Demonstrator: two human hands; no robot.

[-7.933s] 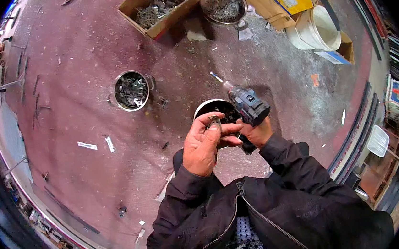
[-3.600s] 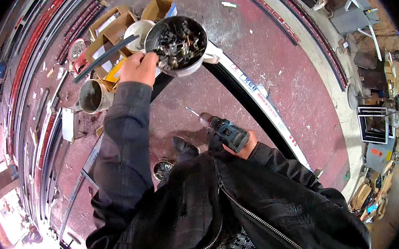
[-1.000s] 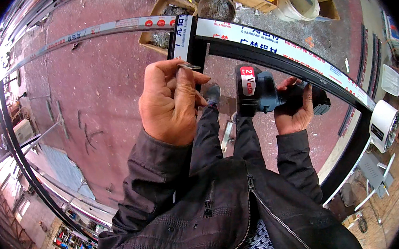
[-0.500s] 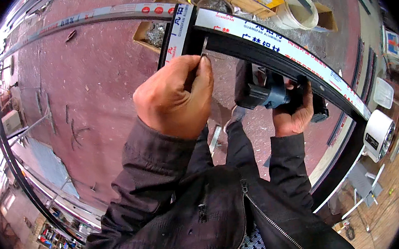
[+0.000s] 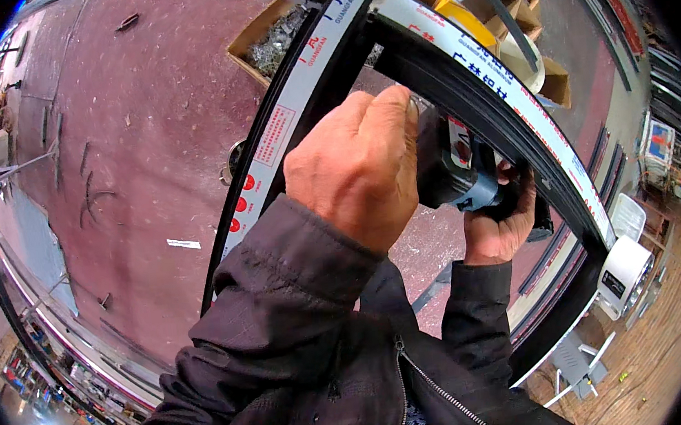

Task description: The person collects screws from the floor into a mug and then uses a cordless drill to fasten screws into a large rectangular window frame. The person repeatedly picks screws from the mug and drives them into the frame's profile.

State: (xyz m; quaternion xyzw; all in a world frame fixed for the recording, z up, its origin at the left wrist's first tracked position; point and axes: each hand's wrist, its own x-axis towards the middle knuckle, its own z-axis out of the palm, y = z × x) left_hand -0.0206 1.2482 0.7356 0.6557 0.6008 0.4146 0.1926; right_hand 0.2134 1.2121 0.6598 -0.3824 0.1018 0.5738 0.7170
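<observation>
My right hand [image 5: 498, 226] is wrapped round a black and blue cordless drill [image 5: 476, 187], held just under the far bar of a black frame [image 5: 481, 96]. White film with printed marks covers the frame's outer faces. My left hand [image 5: 357, 170] is closed in a pinch, thumb and forefinger together, inside the frame's corner and close to the drill's bulky black end. Whatever its fingertips hold is hidden. The frame's left bar [image 5: 276, 137] runs past that hand toward my left sleeve.
Beyond the left bar stands a cardboard box [image 5: 258, 36] of small metal pieces. Farther back are a yellow box [image 5: 465, 16] and a white bucket [image 5: 521, 64]. A white cylindrical device [image 5: 625, 275] sits at the frame's right end. Long dark profiles [image 5: 597, 20] lie at the far right.
My left hand has moved right, toward the drill, and a thin piece at its fingertips is now out of sight. The view has shifted, showing more of the left bar. My right hand still grips the drill.
</observation>
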